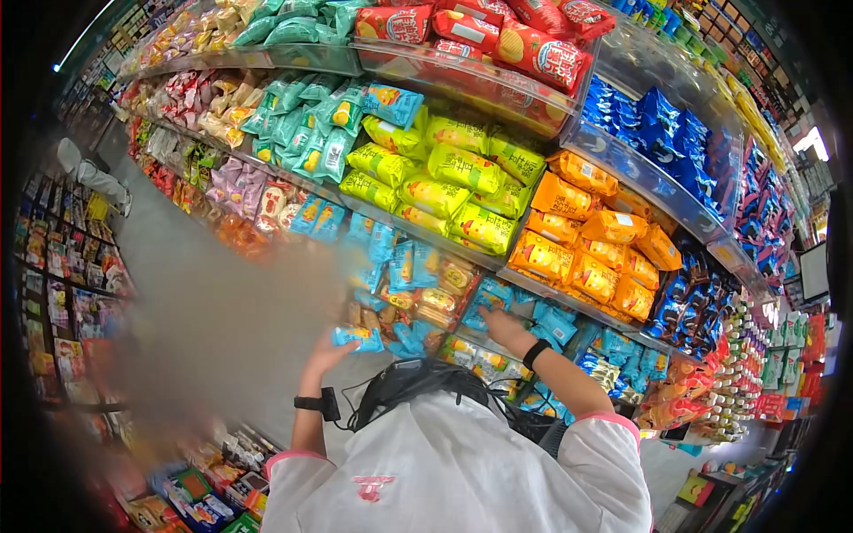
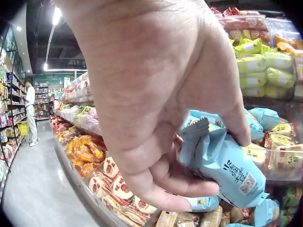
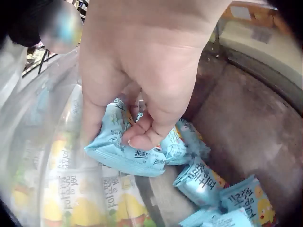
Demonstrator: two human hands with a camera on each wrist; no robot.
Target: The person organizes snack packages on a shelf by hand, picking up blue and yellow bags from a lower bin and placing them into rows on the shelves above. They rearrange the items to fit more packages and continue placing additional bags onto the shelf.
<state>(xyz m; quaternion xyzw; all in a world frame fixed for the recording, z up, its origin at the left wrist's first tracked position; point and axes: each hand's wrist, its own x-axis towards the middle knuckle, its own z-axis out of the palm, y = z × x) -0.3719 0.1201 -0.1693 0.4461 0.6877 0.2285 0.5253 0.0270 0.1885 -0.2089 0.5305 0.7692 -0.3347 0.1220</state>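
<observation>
- The left hand, thumb and bent fingers drawn partly together, held a blue packet between them.
- The right hand, fingers curled, gripped a second blue packet beneath its palm, over a bin.
- Loose blue packets lay just beside it.
- Yellow-green packets and orange packets sat in trays beyond both hands.
</observation>
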